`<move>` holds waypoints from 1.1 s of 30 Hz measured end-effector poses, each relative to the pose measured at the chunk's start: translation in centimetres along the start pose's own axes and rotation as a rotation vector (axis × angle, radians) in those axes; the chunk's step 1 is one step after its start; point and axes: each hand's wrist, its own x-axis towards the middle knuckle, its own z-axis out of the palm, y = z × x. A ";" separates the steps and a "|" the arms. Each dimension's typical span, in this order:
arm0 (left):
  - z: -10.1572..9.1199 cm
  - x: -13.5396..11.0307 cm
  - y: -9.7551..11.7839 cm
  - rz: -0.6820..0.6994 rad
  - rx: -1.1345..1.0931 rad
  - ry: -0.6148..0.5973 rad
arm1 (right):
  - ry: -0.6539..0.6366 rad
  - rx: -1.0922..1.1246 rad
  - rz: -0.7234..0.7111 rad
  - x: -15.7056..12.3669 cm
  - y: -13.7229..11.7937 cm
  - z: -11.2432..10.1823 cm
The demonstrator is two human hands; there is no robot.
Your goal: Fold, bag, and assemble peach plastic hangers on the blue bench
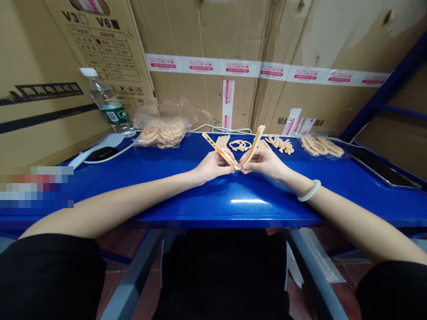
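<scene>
My left hand (pixel 211 168) is closed on a slim tan slotted strip (pixel 212 143) that slants up and to the left. In my right hand (pixel 268 162) is a bent tan strip (pixel 256 141), tilted up and to the right, its fingers wrapped around the lower part. The lower ends of both strips meet between my fingertips in a V shape; whether they are joined I cannot tell. Behind the hands, on the blue table (pixel 200 200), lie tan ring-shaped pieces (pixel 240 145), a row of tan strips (pixel 223 141) and a pile of small curved tan pieces (pixel 280 145).
Bagged tan pieces (pixel 163 133) sit at the back left, with another bag (pixel 322 146) at the right. A water bottle (pixel 111 104), a pale hairbrush (pixel 100 146) and a dark oval object (pixel 104 153) stand left. A tablet-like device (pixel 383 166) lies right. Cardboard (pixel 207 31) rises behind.
</scene>
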 end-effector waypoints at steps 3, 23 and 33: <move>0.0 0.0 -0.1 -0.009 -0.008 0.017 | -0.003 -0.019 -0.013 0.0 0.0 -0.1; 0.6 -0.3 0.4 -0.104 -0.074 0.106 | 0.046 -0.038 -0.044 -0.3 -0.1 0.4; 0.5 -0.4 0.3 -0.110 -0.077 0.096 | 0.074 -0.088 -0.063 -0.5 -0.2 0.7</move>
